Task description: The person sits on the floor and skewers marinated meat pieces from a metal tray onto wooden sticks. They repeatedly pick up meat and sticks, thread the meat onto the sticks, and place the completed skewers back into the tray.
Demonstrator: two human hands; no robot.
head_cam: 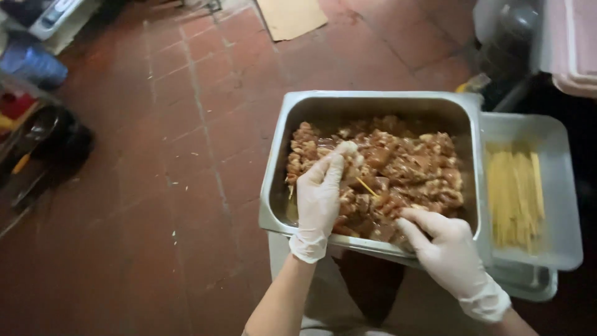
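Holding a skewer (pixel 367 186) over the pan (pixel 373 102), the left hand (pixel 320 196) has its grip clamped on threaded meat at the skewer's near end; the skewer's long axis runs up-left to down-right, its bare tip pointing toward the right hand (pixel 444 246); the right hand lies nearer the loose meat (pixel 404 162), fingers pressed into it, grip state not discernible; spare sticks (pixel 513 193) lie in the tray (pixel 559 249) right of the pan.

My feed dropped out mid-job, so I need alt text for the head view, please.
Two gloved hands work in a steel pan of marinated meat pieces: the left hand holds a wooden skewer, the right hand reaches into the meat. A plastic tray of bare skewers sits beside it.
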